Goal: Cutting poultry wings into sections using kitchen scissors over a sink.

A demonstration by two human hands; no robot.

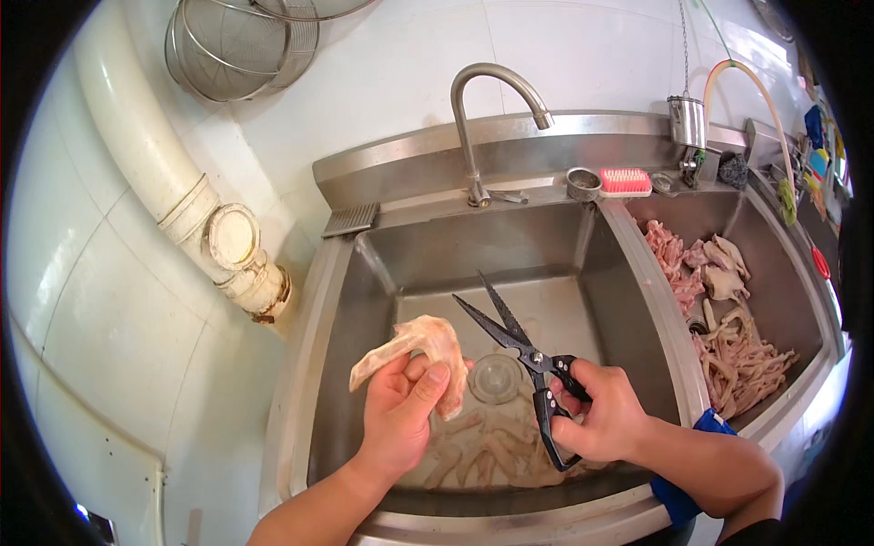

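A pale raw poultry wing, bent in a hook shape, is pinched between the thumb and fingers of my left hand. My right hand grips the black handles of kitchen shears, whose dark blades are parted and point up and to the left. Blades and wing do not touch. Both hands are over the left basin of a stainless steel sink. Below them, several more wing pieces lie in shallow water at the basin's near side, partly hidden by my hands and the shears. A round drain strainer shows between the hands.
The right basin holds pink raw meat pieces, pale poultry parts and a heap of wing tips or feet. A curved faucet rises behind. A pink brush and small metal cup sit on the ledge.
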